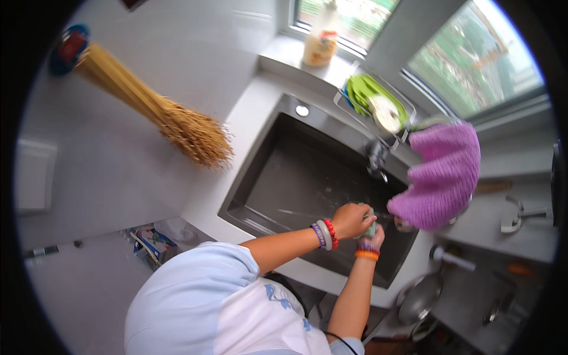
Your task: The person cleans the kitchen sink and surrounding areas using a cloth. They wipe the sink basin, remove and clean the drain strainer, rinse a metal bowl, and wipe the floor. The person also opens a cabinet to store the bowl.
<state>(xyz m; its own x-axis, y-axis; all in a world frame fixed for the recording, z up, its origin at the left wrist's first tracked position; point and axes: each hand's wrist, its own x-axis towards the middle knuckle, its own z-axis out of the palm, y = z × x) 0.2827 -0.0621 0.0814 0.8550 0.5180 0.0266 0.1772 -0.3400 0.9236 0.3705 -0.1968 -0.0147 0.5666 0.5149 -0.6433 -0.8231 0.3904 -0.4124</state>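
Note:
Over the right part of a dark sink basin, my two hands are pressed together around a small pale green cloth or sponge. Mostly covered by fingers, it shows only in part. My left hand, with bangles and red beads at the wrist, lies on top of it. From below, my right hand grips its lower side; an orange band circles that wrist. A metal faucet rises at the sink's back edge, just above my hands. Wet streaks and droplets mark the basin.
A purple towel hangs right of the faucet. A wire rack holds green gloves or cloths. On the sill stands a plastic bottle. A straw whisk broom hangs at left. A metal pan is at lower right.

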